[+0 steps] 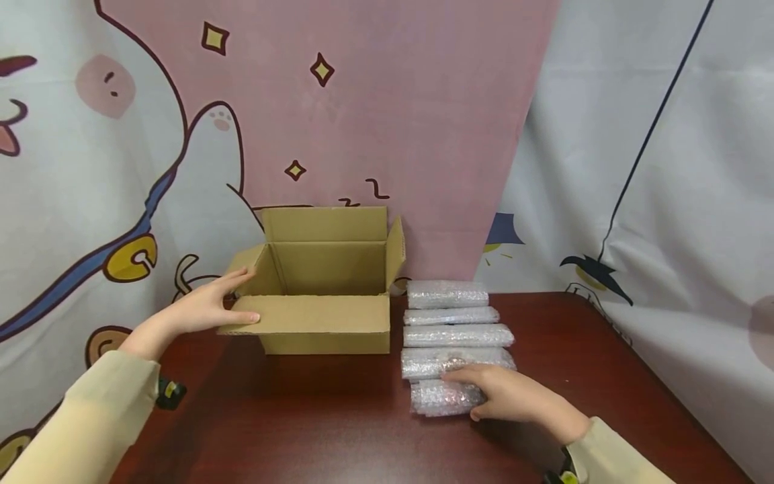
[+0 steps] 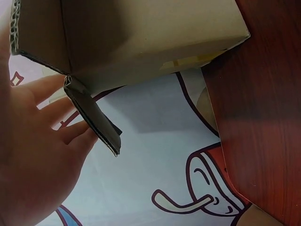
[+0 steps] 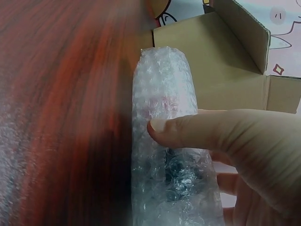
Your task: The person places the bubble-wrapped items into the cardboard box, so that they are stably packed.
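Note:
An open cardboard box stands on the table, its flaps spread. My left hand is at the box's left side, fingers extended against the side flap and thumb resting on the front flap. In the left wrist view the fingertips pass behind the side flap. My right hand grips the nearest bubble-wrapped package. In the right wrist view the thumb lies across the bubble wrap, with the other fingers partly hidden on its far side. Something dark and reddish shows through the wrap.
Several more bubble-wrapped packages lie in a row right of the box, reaching back toward the wall. The dark red-brown table ends at a fabric backdrop with cartoon prints behind and at both sides.

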{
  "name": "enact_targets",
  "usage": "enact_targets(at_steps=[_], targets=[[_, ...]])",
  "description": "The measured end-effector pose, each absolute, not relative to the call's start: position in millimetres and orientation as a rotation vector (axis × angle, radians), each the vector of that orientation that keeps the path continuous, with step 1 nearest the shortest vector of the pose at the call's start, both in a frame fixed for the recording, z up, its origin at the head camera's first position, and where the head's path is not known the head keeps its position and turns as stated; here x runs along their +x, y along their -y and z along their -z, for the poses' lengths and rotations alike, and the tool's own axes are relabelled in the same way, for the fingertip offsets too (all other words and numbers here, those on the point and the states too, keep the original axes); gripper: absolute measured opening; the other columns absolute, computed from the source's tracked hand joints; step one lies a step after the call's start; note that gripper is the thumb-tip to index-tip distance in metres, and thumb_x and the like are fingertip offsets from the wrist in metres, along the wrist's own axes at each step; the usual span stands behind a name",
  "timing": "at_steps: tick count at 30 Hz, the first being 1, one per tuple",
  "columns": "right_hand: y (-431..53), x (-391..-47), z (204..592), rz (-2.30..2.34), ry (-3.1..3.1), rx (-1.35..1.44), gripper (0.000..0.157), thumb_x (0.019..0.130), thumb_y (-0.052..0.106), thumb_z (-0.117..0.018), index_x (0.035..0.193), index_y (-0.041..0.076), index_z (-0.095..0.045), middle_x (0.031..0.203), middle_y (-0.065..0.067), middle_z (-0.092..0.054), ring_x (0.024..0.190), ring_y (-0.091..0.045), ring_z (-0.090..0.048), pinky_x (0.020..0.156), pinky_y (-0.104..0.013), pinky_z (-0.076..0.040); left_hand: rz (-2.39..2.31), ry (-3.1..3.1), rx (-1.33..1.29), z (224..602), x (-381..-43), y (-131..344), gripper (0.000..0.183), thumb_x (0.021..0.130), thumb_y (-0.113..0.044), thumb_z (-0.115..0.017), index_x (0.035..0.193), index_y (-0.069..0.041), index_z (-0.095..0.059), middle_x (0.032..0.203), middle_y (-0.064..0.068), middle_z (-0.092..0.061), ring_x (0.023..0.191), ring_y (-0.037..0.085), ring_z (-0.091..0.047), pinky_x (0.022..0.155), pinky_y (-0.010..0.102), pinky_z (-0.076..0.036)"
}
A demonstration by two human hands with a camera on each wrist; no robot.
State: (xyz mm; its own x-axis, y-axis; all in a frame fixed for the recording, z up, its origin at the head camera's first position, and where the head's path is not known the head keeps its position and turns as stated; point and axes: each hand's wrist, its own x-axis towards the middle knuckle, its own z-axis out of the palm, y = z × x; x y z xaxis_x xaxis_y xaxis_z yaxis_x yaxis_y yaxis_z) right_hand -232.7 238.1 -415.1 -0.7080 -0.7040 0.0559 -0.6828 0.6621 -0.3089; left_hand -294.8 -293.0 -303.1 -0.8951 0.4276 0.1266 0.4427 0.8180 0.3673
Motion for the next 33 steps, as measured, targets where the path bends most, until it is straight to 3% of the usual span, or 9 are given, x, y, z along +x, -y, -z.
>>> enact_targets(at_steps=[6, 17, 20, 24, 33], targets=[[-238, -234, 402, 0.506, -2.766, -1.143, 0.065, 0.073, 0.01, -0.079, 0.135, 0.016, -0.06, 0.13, -0.001, -0.06, 0.113, -0.01, -0.055, 0.09, -0.033, -0.049, 0.563, 2.977, -0.663, 301, -294, 293, 0.1, 0.082, -0.054, -0.071, 0.15, 0.004, -0.027, 0.154, 0.029, -0.022, 0.138, 0.049, -0.022, 0.103, 0.066, -0.026], [-237, -242, 353, 0.532, -2.704, -1.123, 0.065, 0.077, 0.014, -0.079, 0.138, 0.021, -0.057, 0.131, 0.004, -0.058, 0.107, -0.006, -0.053, 0.085, -0.031, -0.048, 0.544, 3.007, -0.646, 302, -293, 293, 0.101, 0.083, -0.055, -0.07, 0.151, 0.004, -0.025, 0.155, 0.028, -0.018, 0.14, 0.049, -0.017, 0.103, 0.067, -0.023], [-236, -244, 337, 0.531, -2.682, -1.139, 0.066, 0.078, 0.016, -0.079, 0.139, 0.024, -0.055, 0.131, 0.005, -0.058, 0.1, -0.008, -0.053, 0.078, -0.03, -0.047, 0.539, 3.004, -0.655, 300, -292, 291, 0.101, 0.083, -0.055, -0.07, 0.151, 0.005, -0.025, 0.155, 0.029, -0.019, 0.139, 0.05, -0.018, 0.103, 0.067, -0.024], [-234, -248, 318, 0.528, -2.65, -1.176, 0.067, 0.079, 0.016, -0.078, 0.141, 0.026, -0.053, 0.132, 0.008, -0.057, 0.101, -0.009, -0.054, 0.075, -0.028, -0.045, 0.536, 3.001, -0.667, 299, -292, 290, 0.101, 0.082, -0.053, -0.071, 0.151, 0.005, -0.026, 0.154, 0.03, -0.02, 0.139, 0.05, -0.019, 0.102, 0.067, -0.025], [-225, -255, 279, 0.483, -2.62, -1.207, 0.066, 0.081, 0.017, -0.077, 0.142, 0.024, -0.052, 0.133, 0.006, -0.057, 0.119, -0.016, -0.054, 0.087, -0.034, -0.049, 0.531, 2.993, -0.688, 300, -292, 290, 0.101, 0.082, -0.052, -0.072, 0.15, 0.006, -0.026, 0.154, 0.03, -0.019, 0.139, 0.051, -0.018, 0.103, 0.067, -0.024]])
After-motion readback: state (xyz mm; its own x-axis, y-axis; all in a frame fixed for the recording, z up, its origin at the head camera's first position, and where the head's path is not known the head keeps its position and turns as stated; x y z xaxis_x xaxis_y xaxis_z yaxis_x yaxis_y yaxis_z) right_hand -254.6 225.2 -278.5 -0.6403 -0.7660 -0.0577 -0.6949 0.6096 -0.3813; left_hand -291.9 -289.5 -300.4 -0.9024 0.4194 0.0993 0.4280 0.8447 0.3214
